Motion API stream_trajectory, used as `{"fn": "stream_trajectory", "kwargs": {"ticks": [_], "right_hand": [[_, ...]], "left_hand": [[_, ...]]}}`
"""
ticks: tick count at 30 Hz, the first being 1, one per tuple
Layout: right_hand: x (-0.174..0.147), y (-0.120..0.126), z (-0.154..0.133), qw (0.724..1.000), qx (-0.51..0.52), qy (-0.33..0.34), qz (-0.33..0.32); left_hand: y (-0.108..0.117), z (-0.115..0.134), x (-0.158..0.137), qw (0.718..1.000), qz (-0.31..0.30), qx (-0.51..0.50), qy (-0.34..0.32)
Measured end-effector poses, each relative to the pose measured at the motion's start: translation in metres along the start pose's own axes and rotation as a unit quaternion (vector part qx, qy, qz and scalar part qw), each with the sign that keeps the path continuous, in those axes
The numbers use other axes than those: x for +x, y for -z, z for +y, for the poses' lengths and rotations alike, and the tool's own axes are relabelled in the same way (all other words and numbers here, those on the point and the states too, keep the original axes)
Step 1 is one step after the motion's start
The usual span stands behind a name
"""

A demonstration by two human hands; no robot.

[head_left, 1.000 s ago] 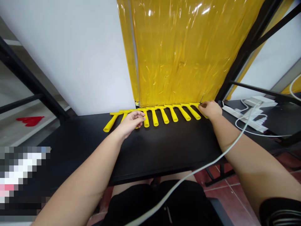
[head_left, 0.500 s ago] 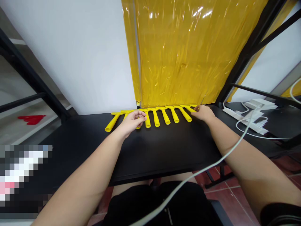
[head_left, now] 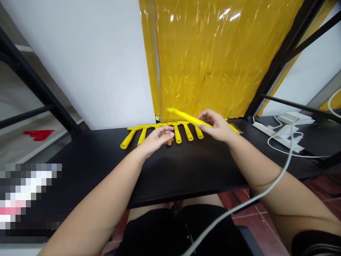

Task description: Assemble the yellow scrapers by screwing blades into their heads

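Note:
My right hand (head_left: pixel 216 124) grips a yellow T-shaped plastic piece (head_left: pixel 183 115), raised above the table and tilted, its far end pointing left toward the curtain. Several more yellow T-shaped pieces (head_left: pixel 178 134) with hollow tube handles lie in a row along the table's back edge, open handle ends facing me. My left hand (head_left: pixel 159 139) hovers in front of the row's middle with loosely curled fingers and nothing visible in it. It hides part of the row. Just beyond my right hand, another yellow part (head_left: pixel 233 128) shows, partly covered.
A black table (head_left: pixel 183 170) spans the front. Behind it hang a yellow plastic curtain (head_left: pixel 207 64) and a white panel (head_left: pixel 106 64). White power strips (head_left: pixel 282 137) lie at right. A white cable (head_left: pixel 255 199) crosses over my right forearm. Red cloth-like item (head_left: pixel 38 135) sits at left.
My right hand has come up and left from the row's right end, carrying a yellow T-shaped piece. That end of the row now shows fewer handles. My left hand has shifted slightly right.

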State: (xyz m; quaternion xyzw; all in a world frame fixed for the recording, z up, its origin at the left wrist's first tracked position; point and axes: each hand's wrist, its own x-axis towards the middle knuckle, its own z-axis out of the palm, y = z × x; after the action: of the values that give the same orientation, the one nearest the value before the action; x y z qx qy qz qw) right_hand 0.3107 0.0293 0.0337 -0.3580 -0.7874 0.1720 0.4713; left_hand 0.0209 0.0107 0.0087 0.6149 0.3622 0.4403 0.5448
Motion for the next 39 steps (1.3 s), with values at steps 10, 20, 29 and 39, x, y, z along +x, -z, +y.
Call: {"fn": "stream_trajectory", "kwargs": {"ticks": [10,20,29,39], "right_hand": [[-0.002,-0.079,-0.041,0.967,-0.070,0.195,-0.150],[0.007,-0.033,0.027,0.989,0.136,-0.029,0.050],[0.001,-0.054,0.007,0.950,0.291,-0.073,0.086],[-0.011,-0.078,0.002,0.972,0.231,-0.027,0.019]], "left_hand": [[-0.001,0.012,0.002,0.969,0.098,-0.222,0.050],[0.020,0.013,-0.012,0.971,-0.069,0.224,0.040],[0.012,-0.004,-0.005,0.905,-0.193,0.378,-0.024],[0.011,-0.016,-0.001,0.886,-0.193,0.419,-0.031]]}}
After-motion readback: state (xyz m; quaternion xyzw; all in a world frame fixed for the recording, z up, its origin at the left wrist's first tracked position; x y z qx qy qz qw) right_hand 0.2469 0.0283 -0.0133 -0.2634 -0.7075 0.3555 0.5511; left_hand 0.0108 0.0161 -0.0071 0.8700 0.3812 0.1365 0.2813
